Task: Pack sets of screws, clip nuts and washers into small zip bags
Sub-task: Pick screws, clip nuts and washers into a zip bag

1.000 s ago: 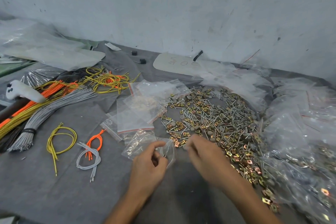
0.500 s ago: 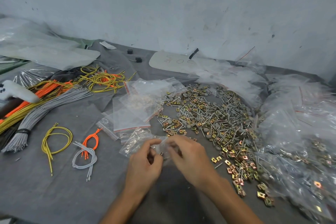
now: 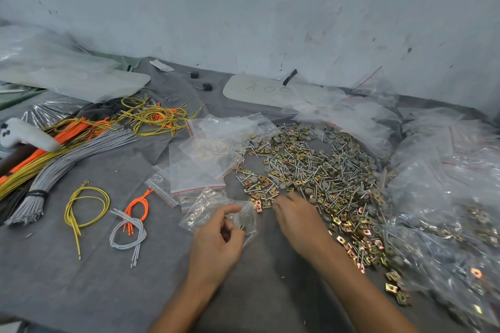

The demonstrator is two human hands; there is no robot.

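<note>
Hundreds of loose pieces cover the middle and right of the frame, on a grey cloth (image 3: 81, 278) that spreads over the whole work surface. Along the right edge slumps a mound of filled bags (image 3: 446, 197). Just left of it the heap of hardware (image 3: 311, 170) fans out: thin screws (image 3: 319, 167), brass-coloured clip nuts (image 3: 259, 192) and dull grey washers (image 3: 335, 140), all mixed together. Bundles of wire (image 3: 67, 154) in grey, orange and yellow fill the left side, and a loose stack of empty bags (image 3: 200, 167) sits at the centre, touching the heap's left rim. Low in the centre the left hand (image 3: 216, 243) grips the small zip bag (image 3: 205, 211) at its near end, thumb and fingers curled round the film, with a few metal bits showing inside by the fingers. The right hand (image 3: 297, 216) reaches down at the near-left edge of the heap, fingertips among the clip nuts; whether they have closed on a piece I cannot tell from here. To my eye the bag is flimsy, slick and nearly weightless, so it wants holding by the stiffer zip strip with the mouth open. The screws look sharp enough to prick the film and are best taken by the shank. The nuts are small, hard and easy to fumble, so are better pinched by their flat sides.
</note>
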